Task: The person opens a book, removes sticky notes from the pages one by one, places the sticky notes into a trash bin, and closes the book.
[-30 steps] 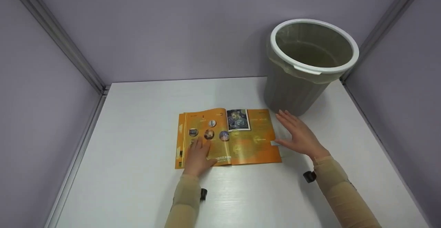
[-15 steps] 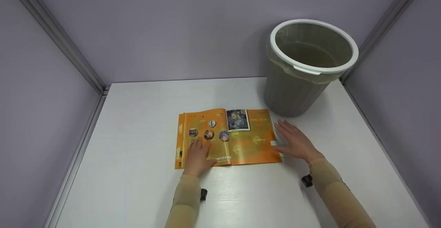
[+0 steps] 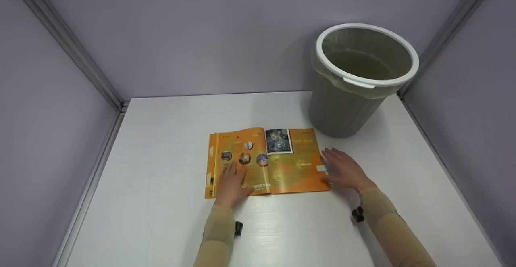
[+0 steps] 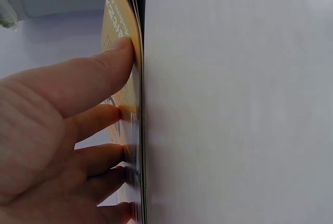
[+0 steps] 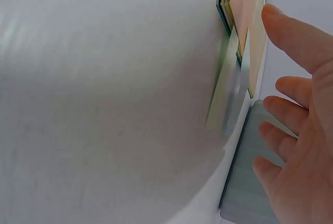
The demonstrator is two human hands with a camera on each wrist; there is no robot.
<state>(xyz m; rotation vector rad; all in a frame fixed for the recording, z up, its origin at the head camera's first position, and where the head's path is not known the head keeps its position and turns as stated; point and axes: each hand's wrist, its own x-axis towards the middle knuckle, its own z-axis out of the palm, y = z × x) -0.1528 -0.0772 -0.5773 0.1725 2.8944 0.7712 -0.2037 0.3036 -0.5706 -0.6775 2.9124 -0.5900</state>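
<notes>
An orange magazine (image 3: 296, 174) lies spread on the white table, with round photos on its left page and a painting picture (image 3: 278, 140) on its right one. My left hand (image 3: 230, 186) rests its fingertips on the lower left page; in the left wrist view the thumb (image 4: 117, 60) presses near the bottom edge. Beside the magazine's right edge hovers my right hand (image 3: 347, 172), fingers spread and holding nothing. Pale paper tabs (image 3: 321, 168) stick out from that edge near the right thumb. The right wrist view shows a green-edged strip (image 5: 221, 89) projecting past the pages.
A grey bin (image 3: 338, 113) with a white rim (image 3: 363, 82) and a translucent liner stands behind the right hand. Grey-violet panels (image 3: 225, 37) enclose the table (image 3: 161, 226) at the back and both sides.
My right hand has come down and slightly toward me along the magazine's right edge, baring more of the pale tab. The left hand and the magazine have stayed put.
</notes>
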